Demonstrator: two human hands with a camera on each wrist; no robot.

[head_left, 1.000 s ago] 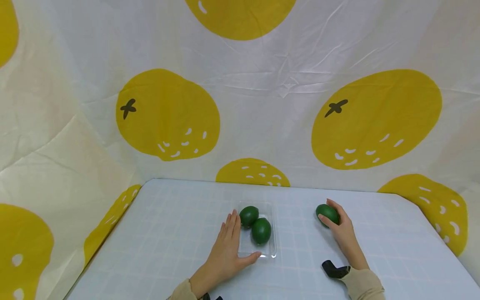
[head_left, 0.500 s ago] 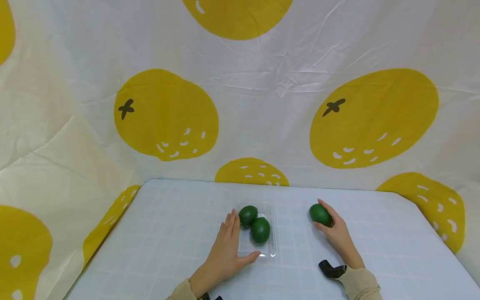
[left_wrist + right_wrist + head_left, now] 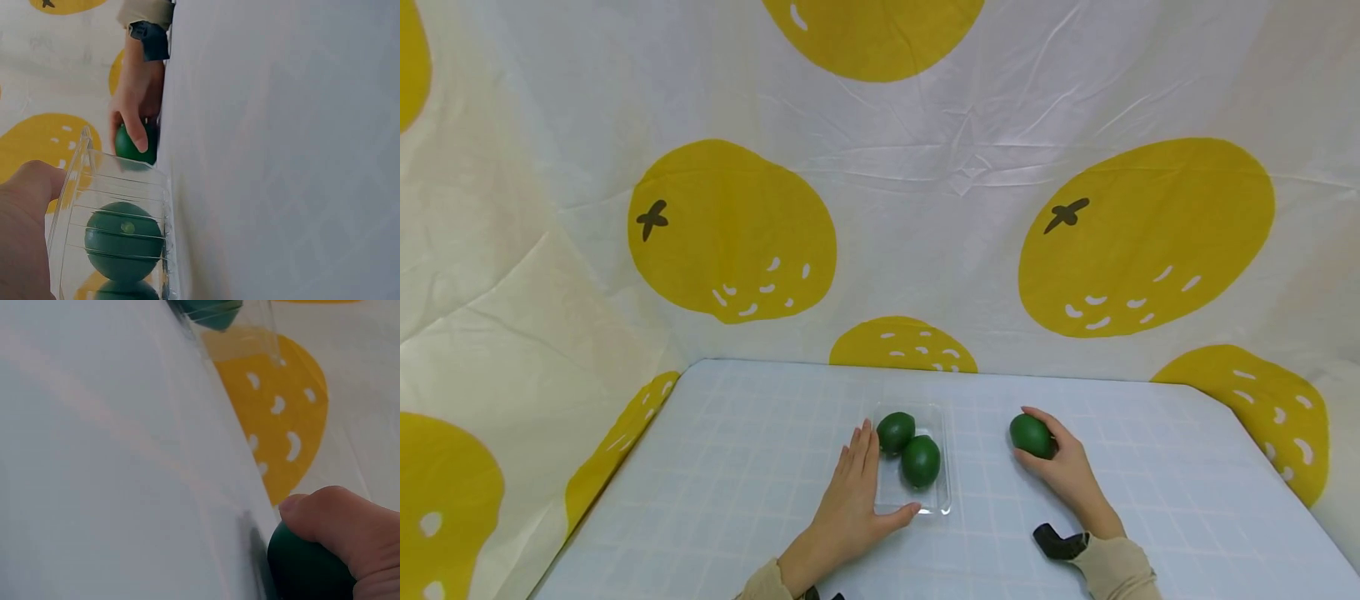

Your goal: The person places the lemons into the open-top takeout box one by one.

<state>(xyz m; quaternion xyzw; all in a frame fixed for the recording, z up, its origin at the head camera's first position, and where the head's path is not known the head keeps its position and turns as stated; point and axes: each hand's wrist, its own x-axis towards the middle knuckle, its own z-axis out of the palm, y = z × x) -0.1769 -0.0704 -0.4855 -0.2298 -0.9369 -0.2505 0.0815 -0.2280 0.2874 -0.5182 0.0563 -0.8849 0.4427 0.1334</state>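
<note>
A clear plastic tray point(image 3: 945, 475) stands on the table with two dark green limes point(image 3: 921, 461) in it, one behind the other. My left hand point(image 3: 850, 496) lies along the tray's left side, fingers straight, with the thumb spread across its near edge. To the right of the tray, my right hand point(image 3: 1065, 462) holds a third lime point(image 3: 1028, 435) between thumb and fingers. In the right wrist view the thumb presses on this lime point(image 3: 306, 565), low over the cloth; whether it touches the cloth I cannot tell.
A pale checked cloth point(image 3: 737, 467) covers the table. Behind it and at the left hangs a white curtain point(image 3: 925, 233) printed with large yellow fruit. A black wrist device point(image 3: 1060, 543) sits on the right sleeve.
My right hand has moved left toward the tray, carrying the lime. The left hand, the tray and its two limes stay where they were.
</note>
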